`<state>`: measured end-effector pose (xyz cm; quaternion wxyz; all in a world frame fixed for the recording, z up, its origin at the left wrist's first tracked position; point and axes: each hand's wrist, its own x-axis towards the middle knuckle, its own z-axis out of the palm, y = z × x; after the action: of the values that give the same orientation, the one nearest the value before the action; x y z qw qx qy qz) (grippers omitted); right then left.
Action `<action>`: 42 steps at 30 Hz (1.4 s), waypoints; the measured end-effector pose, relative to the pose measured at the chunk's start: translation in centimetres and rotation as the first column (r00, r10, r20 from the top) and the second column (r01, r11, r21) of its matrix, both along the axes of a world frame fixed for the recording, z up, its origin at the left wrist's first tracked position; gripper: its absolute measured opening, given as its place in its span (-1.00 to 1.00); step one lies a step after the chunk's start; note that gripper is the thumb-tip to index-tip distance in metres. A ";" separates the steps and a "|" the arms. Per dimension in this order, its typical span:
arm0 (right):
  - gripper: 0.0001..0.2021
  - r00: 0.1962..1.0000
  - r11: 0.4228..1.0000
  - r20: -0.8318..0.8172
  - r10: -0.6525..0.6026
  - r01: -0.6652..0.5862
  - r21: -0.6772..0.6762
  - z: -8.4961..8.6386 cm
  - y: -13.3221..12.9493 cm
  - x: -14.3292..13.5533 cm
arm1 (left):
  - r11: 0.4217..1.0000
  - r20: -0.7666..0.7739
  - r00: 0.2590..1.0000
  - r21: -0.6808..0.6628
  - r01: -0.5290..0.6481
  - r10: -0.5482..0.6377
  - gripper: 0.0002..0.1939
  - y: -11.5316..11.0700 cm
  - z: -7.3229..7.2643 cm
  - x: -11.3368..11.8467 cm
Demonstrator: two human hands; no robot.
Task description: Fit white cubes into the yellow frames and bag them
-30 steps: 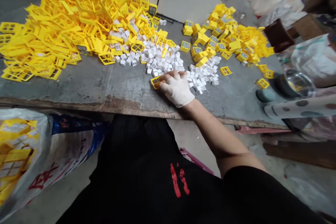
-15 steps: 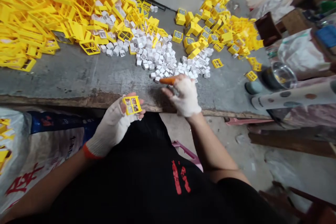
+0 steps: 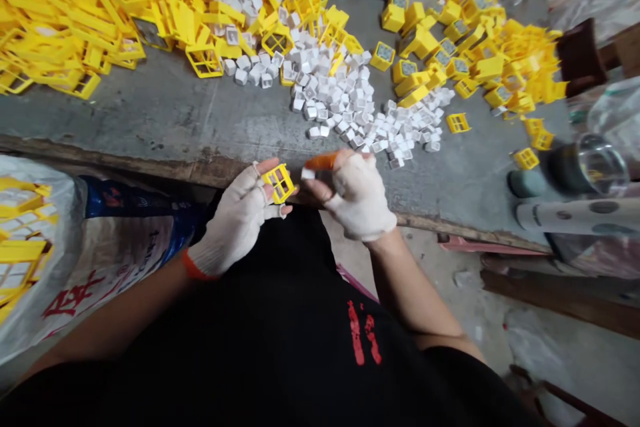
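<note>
Between the fingers of my left hand (image 3: 241, 217), in a white half-finger glove, is a small yellow four-pane frame (image 3: 279, 183) with its panes facing up. My right hand (image 3: 363, 197), gloved the same way, pinches a small white cube-shaped piece (image 3: 308, 174) between thumb and index finger. An orange cover (image 3: 321, 161) sits over that index finger. The white piece is just right of the frame and apart from it. Beyond my hands lies a heap of similar white pieces (image 3: 350, 103) on the grey table (image 3: 170, 117).
A large pile of yellow frames (image 3: 100, 7) covers the table's far left. Yellow blocks with grey faces (image 3: 440, 53) lie at the right, near a clear cup (image 3: 597, 163). A white sack (image 3: 115, 260) holding yellow parts stands at lower left. A worn edge (image 3: 200, 170) borders the table.
My right hand has come away from the white heap toward the frame, with a white piece now showing in its pinch. The frame is tilted more. The camera view has shifted left.
</note>
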<state>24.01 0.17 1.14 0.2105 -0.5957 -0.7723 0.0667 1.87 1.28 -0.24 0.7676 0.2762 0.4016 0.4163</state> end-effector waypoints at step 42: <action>-0.64 0.958 0.952 0.098 0.270 -0.280 0.122 0.5 -2.6 -0.6 | 0.998 0.026 0.999 -0.045 0.044 -0.043 -0.53 -1.5 1.1 -0.5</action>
<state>23.39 -2.43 1.61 0.2076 -0.4689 -0.8583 0.0190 1.35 -0.27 0.82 0.7876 0.2621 0.3951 0.3935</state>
